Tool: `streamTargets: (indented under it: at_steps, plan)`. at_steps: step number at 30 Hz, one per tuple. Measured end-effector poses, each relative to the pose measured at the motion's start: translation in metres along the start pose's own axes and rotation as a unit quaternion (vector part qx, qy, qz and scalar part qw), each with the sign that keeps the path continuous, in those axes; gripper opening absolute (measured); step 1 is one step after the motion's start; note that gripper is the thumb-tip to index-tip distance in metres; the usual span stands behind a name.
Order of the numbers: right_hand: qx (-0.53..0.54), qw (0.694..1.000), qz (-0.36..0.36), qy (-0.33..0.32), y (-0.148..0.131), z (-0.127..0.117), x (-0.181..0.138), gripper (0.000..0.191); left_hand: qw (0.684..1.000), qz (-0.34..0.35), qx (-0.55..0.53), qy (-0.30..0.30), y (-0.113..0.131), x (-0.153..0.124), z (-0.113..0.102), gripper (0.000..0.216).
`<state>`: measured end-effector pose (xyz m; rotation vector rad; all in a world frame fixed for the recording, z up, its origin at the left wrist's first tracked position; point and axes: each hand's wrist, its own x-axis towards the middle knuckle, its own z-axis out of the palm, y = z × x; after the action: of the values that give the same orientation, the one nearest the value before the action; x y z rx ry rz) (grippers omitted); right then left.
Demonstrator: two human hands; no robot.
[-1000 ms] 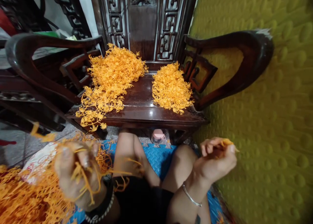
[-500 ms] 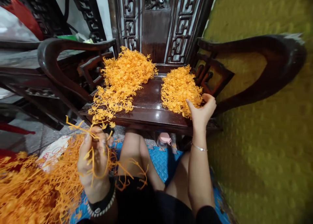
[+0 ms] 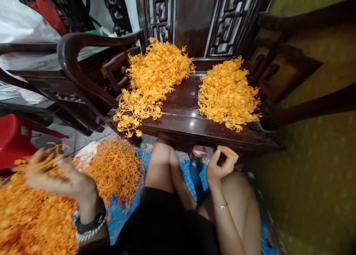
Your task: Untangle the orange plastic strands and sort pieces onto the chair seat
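My left hand [image 3: 55, 177] is smeared by motion and reaches into a big heap of orange strands [image 3: 30, 218] on the floor at my left; strands lie across its fingers. Near my right knee, just below the chair's front edge, my right hand [image 3: 221, 164] hovers with its fingers curled, thumb near the forefinger, and nothing visible in it. On the dark wooden chair seat [image 3: 183, 114] lie two orange piles: a larger stringy one [image 3: 155, 75] on the left that spills over the front edge, and a compact one [image 3: 226, 92] on the right.
The chair's curved left armrest [image 3: 80, 73] stands beside the left pile. A red stool [image 3: 13, 136] is at the far left. I sit on a blue mat [image 3: 191, 173]. A pink object [image 3: 199, 151] lies under the chair. A yellow textured wall [image 3: 314, 173] closes the right.
My right hand has come back from the right pile on the seat down to my knee. My left hand has dropped leftward from chest height into the floor heap. The view has shifted.
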<state>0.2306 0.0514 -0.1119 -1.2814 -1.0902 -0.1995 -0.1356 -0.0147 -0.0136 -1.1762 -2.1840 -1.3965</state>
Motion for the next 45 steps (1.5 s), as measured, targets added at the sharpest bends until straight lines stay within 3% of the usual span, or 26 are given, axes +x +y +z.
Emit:
streamTargets:
  at_steps: [1,3,6,8,11,15,18,22,26,28,31,36,40,45]
  plan:
    - [0.002,1.000,0.020,-0.023,0.002,-0.001,-0.009,0.012,0.998,0.018,0.061,0.006,-0.010,-0.004,0.013,0.058]
    - [0.013,0.994,0.063,-0.083,0.005,0.000,-0.027,0.016,0.980,0.037,0.130,-0.147,-0.035,-0.017,0.046,0.059]
    - [0.042,0.977,0.119,-0.173,0.006,0.005,-0.046,0.023,0.956,0.008,0.149,-0.254,-0.077,-0.050,0.096,0.056]
    - [0.063,0.963,0.147,-0.218,0.005,0.010,-0.053,0.027,0.944,-0.005,0.156,-0.290,-0.100,-0.074,0.119,0.058]
    - [0.085,0.942,0.178,-0.271,0.003,0.015,-0.058,0.028,0.939,-0.017,0.160,-0.303,-0.120,-0.094,0.136,0.064]
    - [0.105,0.916,0.225,-0.314,0.006,0.018,-0.062,0.031,0.940,-0.025,0.143,-0.309,-0.134,-0.089,0.139,0.059]
    - [0.111,0.904,0.258,-0.324,0.012,0.018,-0.062,0.034,0.948,-0.024,0.109,-0.298,-0.132,-0.080,0.130,0.058]
    - [0.112,0.897,0.283,-0.321,0.019,0.017,-0.059,0.038,0.959,0.013,0.055,-0.276,-0.105,-0.073,0.100,0.061]
    - [0.112,0.887,0.301,-0.332,0.024,0.018,-0.061,0.041,0.959,0.129,0.047,-0.248,-0.081,-0.068,0.079,0.070]
    - [0.112,0.879,0.308,-0.345,0.025,0.020,-0.064,0.042,0.957,0.139,0.067,-0.246,-0.087,-0.074,0.084,0.066]
    - [0.111,0.870,0.314,-0.364,0.024,0.025,-0.069,0.041,0.949,0.087,0.115,-0.279,-0.118,-0.098,0.107,0.066]
    - [0.102,0.858,0.314,-0.393,0.023,0.030,-0.077,0.042,0.936,0.077,0.146,-0.309,-0.162,-0.138,0.143,0.076]
    - [0.089,0.857,0.305,-0.405,0.023,0.033,-0.077,0.042,0.935,0.068,0.161,-0.307,-0.169,-0.140,0.155,0.075]
    - [0.087,0.861,0.296,-0.404,0.027,0.032,-0.072,0.045,0.932,0.068,0.182,-0.305,-0.167,-0.135,0.155,0.070]
